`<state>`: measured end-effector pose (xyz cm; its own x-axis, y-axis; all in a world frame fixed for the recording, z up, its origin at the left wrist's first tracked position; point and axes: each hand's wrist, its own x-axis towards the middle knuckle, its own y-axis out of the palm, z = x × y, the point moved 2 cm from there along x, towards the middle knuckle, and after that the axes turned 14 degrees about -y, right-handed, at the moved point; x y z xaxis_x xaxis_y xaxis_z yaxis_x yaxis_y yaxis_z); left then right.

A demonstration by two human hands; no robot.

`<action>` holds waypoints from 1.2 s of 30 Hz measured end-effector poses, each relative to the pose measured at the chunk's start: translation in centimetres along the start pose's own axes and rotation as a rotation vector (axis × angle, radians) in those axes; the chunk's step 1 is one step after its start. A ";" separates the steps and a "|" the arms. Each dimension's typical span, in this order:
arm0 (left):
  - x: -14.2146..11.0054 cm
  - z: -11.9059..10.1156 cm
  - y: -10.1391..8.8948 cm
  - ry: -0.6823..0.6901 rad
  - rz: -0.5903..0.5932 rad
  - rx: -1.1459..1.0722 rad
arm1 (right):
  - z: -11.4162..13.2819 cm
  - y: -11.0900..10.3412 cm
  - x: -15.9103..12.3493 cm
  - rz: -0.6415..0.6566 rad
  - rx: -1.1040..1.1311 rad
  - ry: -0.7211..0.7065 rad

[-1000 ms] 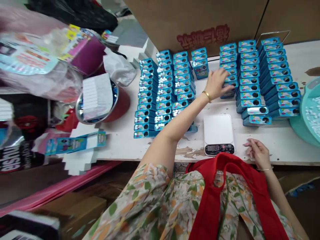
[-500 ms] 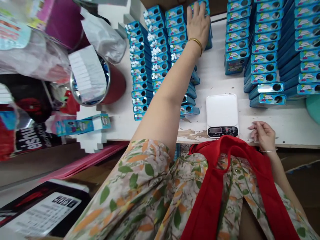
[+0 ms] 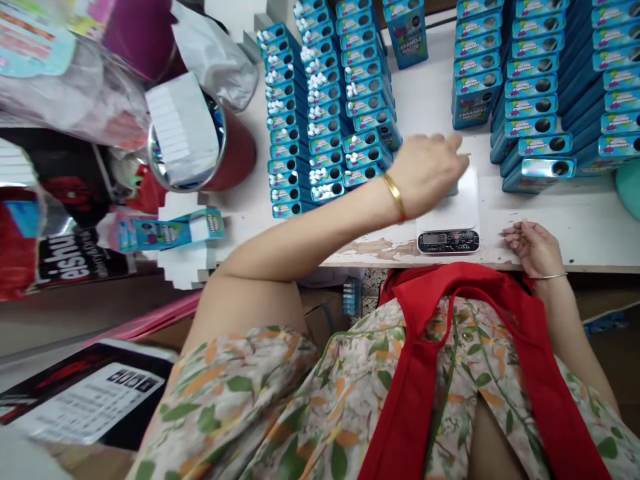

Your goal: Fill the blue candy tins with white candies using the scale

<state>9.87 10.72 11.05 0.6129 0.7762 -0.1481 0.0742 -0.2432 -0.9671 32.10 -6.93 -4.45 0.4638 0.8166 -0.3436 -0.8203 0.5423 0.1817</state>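
Observation:
My left hand (image 3: 430,175), with a gold bangle on its wrist, is over the white digital scale (image 3: 450,241). Its fingers are closed on a blue candy box (image 3: 454,191), of which only a sliver shows below them. Resting near the table edge, to the right of the scale, my right hand (image 3: 535,248) has loosely curled fingers and holds nothing. Rows of blue candy boxes (image 3: 287,167) stand left of the scale, several with white candies in their round holes. Another candy box (image 3: 407,40) stands at the back, printed side showing.
More blue boxes (image 3: 537,127) stand in columns on the right. To the left are a red metal container (image 3: 237,150) with white card on top, plastic bags (image 3: 217,57) and a blue carton (image 3: 167,232) lying down. A turquoise round object (image 3: 630,190) is at the right edge.
My left hand has come back from the box column at the rear to above the scale, bringing a box. My right hand has barely moved. The view has shifted slightly.

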 end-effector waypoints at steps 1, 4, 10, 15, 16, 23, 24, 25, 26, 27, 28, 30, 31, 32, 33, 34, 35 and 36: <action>-0.3 -0.6 1.5 0.035 -0.030 -0.080 | 0.3 -0.1 -0.2 0.007 0.009 0.020; 0.4 -1.7 5.0 0.082 -0.116 -0.173 | 1.3 -0.3 -1.3 0.036 0.017 0.039; 0.0 -1.9 2.7 0.145 -0.038 0.003 | 2.5 0.0 -3.7 0.106 -0.078 0.026; -5.9 3.2 0.2 0.013 -0.284 -0.217 | 3.5 1.3 -4.5 0.138 -0.209 0.008; -7.3 4.5 0.7 -0.037 -0.313 -0.276 | 3.8 1.6 -4.5 0.157 -0.240 -0.013; -14.4 8.8 10.3 -0.219 -0.339 -0.555 | 7.8 5.6 -3.7 0.216 -0.475 -0.469; -14.8 8.6 11.5 -0.238 -0.343 -0.593 | 8.5 6.5 -3.5 0.229 -0.515 -0.551; -15.1 8.5 12.5 -0.254 -0.351 -0.628 | 9.2 7.4 -3.2 0.247 -0.549 -0.629; -15.2 8.2 13.2 -0.260 -0.363 -0.658 | 9.8 8.3 -2.9 0.269 -0.577 -0.703; -15.3 8.0 13.8 -0.256 -0.371 -0.678 | 10.4 9.3 -2.6 0.294 -0.605 -0.772; -15.2 7.8 14.2 -0.244 -0.375 -0.688 | 10.8 10.2 -2.2 0.320 -0.638 -0.834; -15.0 7.6 14.4 -0.218 -0.376 -0.691 | 11.4 11.8 -1.6 0.361 -0.709 -0.933; -14.8 7.5 14.2 -0.212 -0.374 -0.688 | 11.4 12.5 -1.2 0.375 -0.742 -0.963; -14.7 7.4 13.9 -0.213 -0.375 -0.686 | 11.4 13.0 -0.9 0.389 -0.773 -0.979; -14.6 7.3 13.6 -0.218 -0.377 -0.685 | 11.3 13.4 -0.6 0.404 -0.796 -0.986; -14.5 7.1 13.1 -0.222 -0.381 -0.684 | 11.1 13.7 -0.4 0.421 -0.813 -0.985; -14.3 6.9 12.5 -0.229 -0.387 -0.681 | 10.9 13.9 -0.1 0.435 -0.825 -0.980; -14.2 6.6 12.0 -0.234 -0.402 -0.670 | 10.6 14.0 0.1 0.444 -0.831 -0.971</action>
<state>-3.11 0.60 0.20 0.2645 0.9616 0.0726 0.7536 -0.1592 -0.6377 24.22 2.80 7.83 -0.1269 0.8863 0.4453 -0.7593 0.2020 -0.6185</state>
